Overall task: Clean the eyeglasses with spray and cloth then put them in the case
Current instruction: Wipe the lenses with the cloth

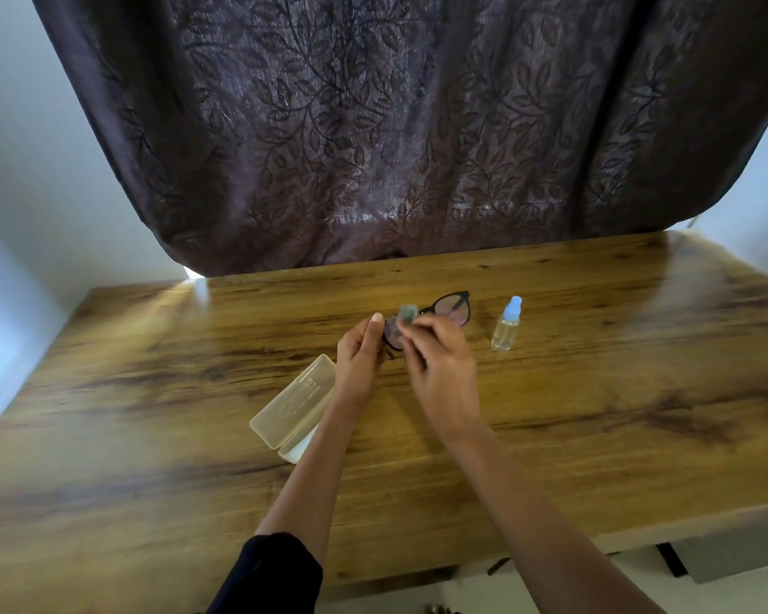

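Both forearms reach out over the wooden table (595,392). Left hand (358,363) grips the black eyeglasses (451,308) by one end above the tabletop, while the right hand (442,367) pinches a small grey cloth (406,319) against the near lens. An open translucent case (294,405) lies just left of the left wrist; the spray bottle (506,324) stands upright to the right.
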Action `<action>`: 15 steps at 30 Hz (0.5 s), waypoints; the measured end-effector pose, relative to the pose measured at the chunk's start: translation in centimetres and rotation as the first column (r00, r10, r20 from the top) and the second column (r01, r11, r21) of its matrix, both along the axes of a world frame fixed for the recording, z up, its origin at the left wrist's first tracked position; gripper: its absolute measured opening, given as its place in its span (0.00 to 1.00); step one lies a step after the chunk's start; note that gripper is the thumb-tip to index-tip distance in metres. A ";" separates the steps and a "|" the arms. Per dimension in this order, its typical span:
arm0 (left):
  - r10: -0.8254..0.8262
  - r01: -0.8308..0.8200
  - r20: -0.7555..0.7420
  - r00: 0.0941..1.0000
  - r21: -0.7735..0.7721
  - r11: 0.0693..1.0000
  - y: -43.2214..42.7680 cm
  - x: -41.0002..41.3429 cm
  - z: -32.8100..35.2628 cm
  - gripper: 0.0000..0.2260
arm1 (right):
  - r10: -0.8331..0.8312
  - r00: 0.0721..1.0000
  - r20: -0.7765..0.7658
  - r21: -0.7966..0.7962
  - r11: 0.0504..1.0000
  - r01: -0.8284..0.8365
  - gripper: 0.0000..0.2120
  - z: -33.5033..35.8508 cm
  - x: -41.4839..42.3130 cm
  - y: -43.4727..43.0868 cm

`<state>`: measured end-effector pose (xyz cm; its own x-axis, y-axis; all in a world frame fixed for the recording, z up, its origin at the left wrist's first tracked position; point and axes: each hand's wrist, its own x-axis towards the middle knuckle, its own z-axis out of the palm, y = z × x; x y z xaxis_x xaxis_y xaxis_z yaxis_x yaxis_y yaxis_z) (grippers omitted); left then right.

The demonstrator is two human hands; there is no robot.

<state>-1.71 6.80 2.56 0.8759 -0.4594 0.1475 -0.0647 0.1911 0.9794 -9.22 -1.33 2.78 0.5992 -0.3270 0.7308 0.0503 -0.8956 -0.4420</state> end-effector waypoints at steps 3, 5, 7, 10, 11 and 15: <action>-0.025 0.025 0.000 1.000 -0.018 1.000 0.0 -0.2 0.4 0.15 | 0.043 0.999 -0.022 -0.037 0.998 -0.044 0.12 -0.1 0.0 0.5; -0.010 0.010 0.007 1.000 -0.010 1.000 0.1 -0.3 0.6 0.17 | -0.001 1.000 -0.007 0.014 1.000 0.001 0.10 0.3 0.2 -0.3; 0.009 -0.009 0.015 1.000 0.004 1.000 0.1 -0.3 0.4 0.18 | -0.051 0.998 0.025 0.070 0.996 0.049 0.09 0.7 0.3 -1.4; 0.008 -0.009 0.024 1.000 0.011 1.000 -0.1 -0.2 0.1 0.18 | -0.057 0.998 0.018 0.080 0.995 0.055 0.10 1.0 0.4 -0.9; -0.002 0.002 0.033 0.999 0.010 1.000 -0.2 -0.3 0.1 0.17 | -0.035 0.999 -0.001 0.058 0.998 0.035 0.11 0.9 0.5 -0.2; -0.007 0.006 0.048 0.999 0.016 1.000 -0.3 0.0 -0.1 0.17 | 0.036 0.998 -0.053 -0.011 0.999 -0.037 0.12 0.5 0.8 0.7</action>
<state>-1.71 6.52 2.47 0.8649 -0.4676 0.1826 -0.1111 0.1764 0.9780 -8.47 -0.60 3.32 0.6482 -0.2953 0.7019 0.0601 -0.8990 -0.4338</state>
